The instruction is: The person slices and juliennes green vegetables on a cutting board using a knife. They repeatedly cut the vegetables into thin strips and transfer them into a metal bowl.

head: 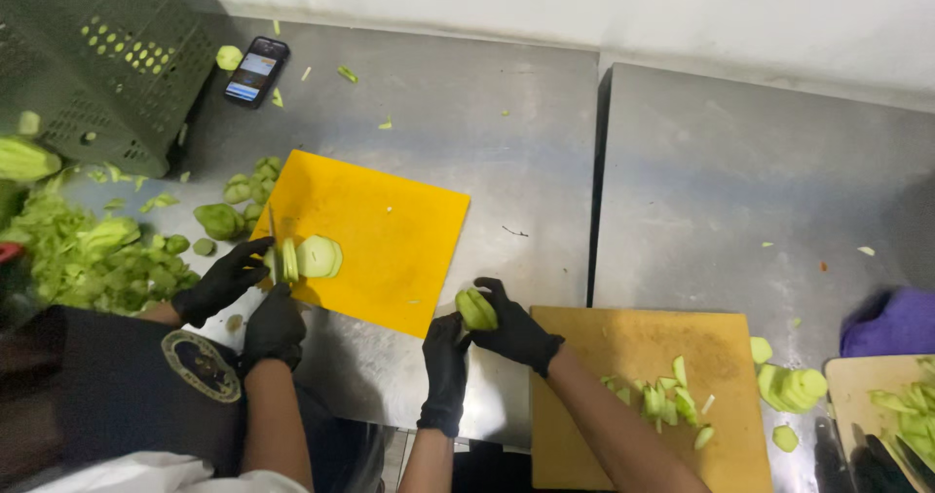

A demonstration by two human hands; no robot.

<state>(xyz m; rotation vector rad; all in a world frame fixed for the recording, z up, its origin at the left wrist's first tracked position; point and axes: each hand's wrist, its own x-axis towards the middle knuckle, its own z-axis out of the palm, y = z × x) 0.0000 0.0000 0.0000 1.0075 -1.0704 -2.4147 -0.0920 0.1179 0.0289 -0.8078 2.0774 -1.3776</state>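
A steel surface (467,132) carries two cutting boards. Between them, the left hand (446,357) and right hand (516,332) close around a green fruit piece (476,309); it looks firm, wet and slippery, best pinched at its ends.

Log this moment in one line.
right hand: grips green vegetable piece | left hand: beside it, grip unclear | wooden board: slices | co-worker: slicing on yellow board
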